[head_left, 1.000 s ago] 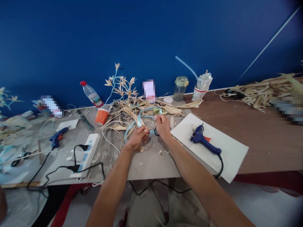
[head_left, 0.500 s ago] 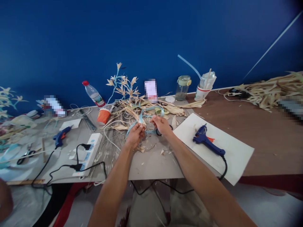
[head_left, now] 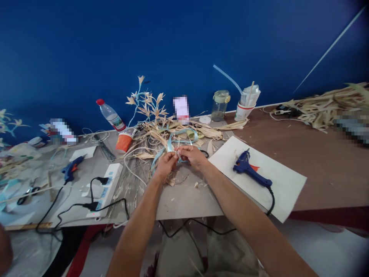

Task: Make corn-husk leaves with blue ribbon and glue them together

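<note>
Above the front of the table, my left hand (head_left: 167,165) and my right hand (head_left: 193,156) meet fingertip to fingertip, both closed in a pinch. A light blue ribbon (head_left: 170,143) runs down into the pinch and loops away behind the hands. Whatever else lies between the fingertips is too small to make out. Dry corn husks (head_left: 206,132) are heaped just beyond the hands. Partly hidden by my right hand, a black scissor handle (head_left: 205,154) shows. Branches with husk flowers (head_left: 148,104) on blue-wrapped stems rise behind the heap.
On the right, a blue glue gun (head_left: 250,169) lies on a white board (head_left: 284,192). Left are a power strip (head_left: 108,188), another glue gun (head_left: 70,169), an orange paper cup (head_left: 123,142) and a tilted bottle (head_left: 111,115). A jar (head_left: 220,105) stands near the wall.
My right hand has moved left and down, so its fingertips now meet those of my left hand. The view has shifted slightly.
</note>
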